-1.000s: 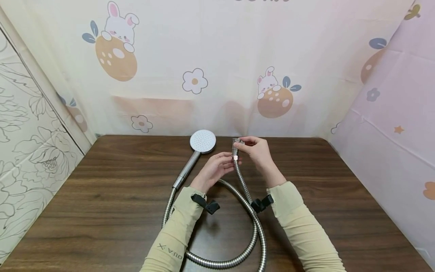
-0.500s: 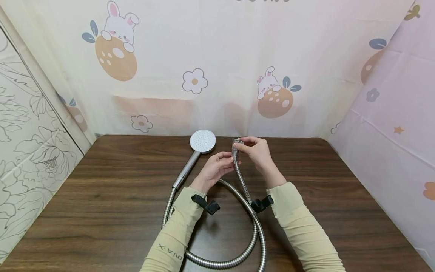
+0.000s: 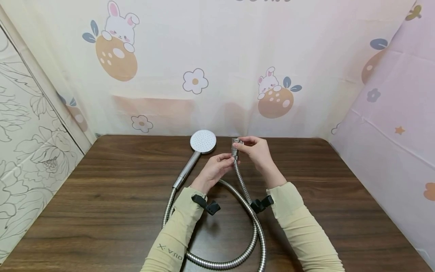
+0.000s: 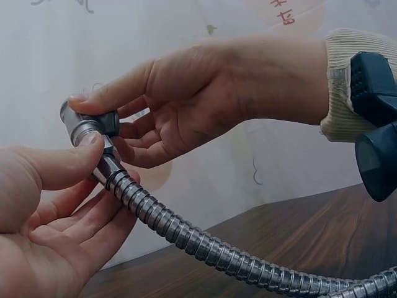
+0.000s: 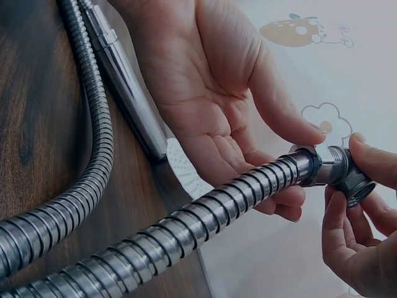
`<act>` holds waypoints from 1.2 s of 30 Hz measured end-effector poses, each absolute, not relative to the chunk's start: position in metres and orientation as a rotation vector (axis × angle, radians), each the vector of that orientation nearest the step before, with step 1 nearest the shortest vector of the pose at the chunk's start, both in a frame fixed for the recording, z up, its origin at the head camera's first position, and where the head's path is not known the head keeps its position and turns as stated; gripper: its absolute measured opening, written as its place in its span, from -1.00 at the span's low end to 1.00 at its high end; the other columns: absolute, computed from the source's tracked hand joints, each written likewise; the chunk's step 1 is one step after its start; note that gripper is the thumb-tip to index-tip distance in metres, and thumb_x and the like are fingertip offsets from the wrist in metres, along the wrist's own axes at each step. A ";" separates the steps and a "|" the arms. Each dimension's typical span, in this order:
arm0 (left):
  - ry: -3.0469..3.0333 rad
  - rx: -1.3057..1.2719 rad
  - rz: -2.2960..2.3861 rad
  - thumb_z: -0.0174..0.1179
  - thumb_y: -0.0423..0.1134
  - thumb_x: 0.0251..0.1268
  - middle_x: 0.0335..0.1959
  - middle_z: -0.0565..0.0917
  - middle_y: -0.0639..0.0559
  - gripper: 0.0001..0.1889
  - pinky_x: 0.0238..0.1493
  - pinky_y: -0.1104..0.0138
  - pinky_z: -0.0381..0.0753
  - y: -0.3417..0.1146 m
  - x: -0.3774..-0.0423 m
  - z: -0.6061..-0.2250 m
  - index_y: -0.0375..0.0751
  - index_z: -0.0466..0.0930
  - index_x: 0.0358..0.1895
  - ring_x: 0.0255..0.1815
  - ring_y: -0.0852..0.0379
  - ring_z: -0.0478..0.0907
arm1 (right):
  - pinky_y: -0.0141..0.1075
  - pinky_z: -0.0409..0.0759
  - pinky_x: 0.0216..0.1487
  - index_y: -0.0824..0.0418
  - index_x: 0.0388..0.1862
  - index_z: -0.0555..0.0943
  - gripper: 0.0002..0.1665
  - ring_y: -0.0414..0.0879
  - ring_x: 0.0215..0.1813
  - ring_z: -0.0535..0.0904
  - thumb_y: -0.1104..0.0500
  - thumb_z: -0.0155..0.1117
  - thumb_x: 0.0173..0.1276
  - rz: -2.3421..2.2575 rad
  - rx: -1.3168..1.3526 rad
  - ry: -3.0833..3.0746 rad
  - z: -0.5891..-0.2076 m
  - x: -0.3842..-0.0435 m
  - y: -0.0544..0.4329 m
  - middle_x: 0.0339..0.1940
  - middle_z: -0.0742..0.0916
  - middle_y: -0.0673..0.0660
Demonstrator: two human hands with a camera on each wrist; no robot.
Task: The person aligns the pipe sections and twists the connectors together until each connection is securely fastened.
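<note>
A small metal fitting (image 5: 345,177) is held raised above the far edge of a table, with a short side branch that has a round mouth. It sits in line with the metal collar (image 5: 304,162) at one end of a ribbed hose (image 5: 205,220); how tightly the two are joined cannot be told.

The right hand (image 3: 257,152) is on the fitting itself, pinching it between thumb and fingers from the right. The left hand (image 3: 215,167) is just below, on the left, pinching the collar between thumb and fingertips. Fitting and collar share one long axis, leaning upward and away from the person. That shared line, one hand at each side of the joint, seems the relation that matters most: a turn or pull would work along it.

From the collar, the hose drops toward the person and loops across the dark wooden table (image 3: 115,204), partly hidden by the left forearm and running past the lower edge of the head view. To the left of both hands lies a shower head (image 3: 202,141), its white, dotted face up, its handle (image 3: 185,172) slanting back toward the person and meeting hose at its base.

Counted: one fitting, one shower head, what appears to be one hose, two hands, two pale sleeves (image 3: 170,234) and two black wrist cameras (image 3: 205,204). Behind hangs a cloth (image 3: 224,45) printed with rabbits and flowers.
</note>
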State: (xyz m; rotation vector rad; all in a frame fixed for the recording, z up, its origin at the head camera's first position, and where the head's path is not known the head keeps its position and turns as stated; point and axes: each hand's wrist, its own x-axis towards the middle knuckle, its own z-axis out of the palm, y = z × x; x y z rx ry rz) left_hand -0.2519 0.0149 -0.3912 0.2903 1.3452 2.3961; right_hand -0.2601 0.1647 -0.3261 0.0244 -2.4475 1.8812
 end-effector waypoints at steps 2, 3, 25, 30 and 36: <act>1.349 0.295 2.390 -0.08 -0.50 0.31 -0.35 0.62 0.08 -0.87 0.13 0.10 0.33 0.015 -0.252 -0.392 -0.33 0.42 -0.16 -0.25 0.18 0.61 | -0.38 0.47 -0.27 0.33 -0.09 0.60 -0.54 -0.14 -0.22 0.46 0.11 0.41 0.06 1.881 0.023 -2.450 -0.326 -0.260 0.165 -0.30 0.58 0.03; 1.346 0.296 2.390 -0.08 -0.50 0.31 -0.37 0.64 0.08 -0.89 0.12 0.10 0.34 0.015 -0.252 -0.392 -0.29 0.41 -0.20 -0.25 0.17 0.61 | -0.38 0.47 -0.27 0.33 -0.09 0.60 -0.54 -0.14 -0.22 0.46 0.11 0.41 0.06 1.883 0.023 -2.450 -0.326 -0.259 0.165 -0.30 0.58 0.03; 1.400 0.178 2.523 0.05 -0.56 0.18 -0.45 0.62 0.02 -0.84 -0.03 0.18 0.42 0.019 -0.250 -0.393 -0.20 0.41 -0.38 -0.34 0.16 0.63 | -0.38 0.43 -0.34 0.31 -0.12 0.61 -0.54 -0.16 -0.26 0.43 0.11 0.44 0.02 1.854 -0.052 -2.417 -0.327 -0.258 0.158 -0.35 0.56 0.01; 1.474 0.221 2.420 0.02 -0.51 0.24 -0.47 0.64 0.07 -0.85 0.07 0.04 0.37 0.019 -0.250 -0.393 -0.19 0.32 -0.34 -0.32 0.18 0.62 | -0.42 0.46 -0.36 0.32 -0.11 0.60 -0.55 -0.18 -0.29 0.45 0.14 0.43 0.03 1.857 -0.056 -2.428 -0.330 -0.257 0.159 -0.37 0.56 0.00; 1.505 0.205 2.441 0.05 -0.55 0.20 -0.47 0.62 0.04 -0.80 0.00 0.08 0.43 0.021 -0.250 -0.393 -0.17 0.30 -0.39 -0.34 0.15 0.62 | -0.45 0.45 -0.42 0.34 -0.10 0.60 -0.54 -0.20 -0.35 0.46 0.15 0.43 0.02 1.870 -0.029 -2.410 -0.333 -0.258 0.159 -0.42 0.56 -0.01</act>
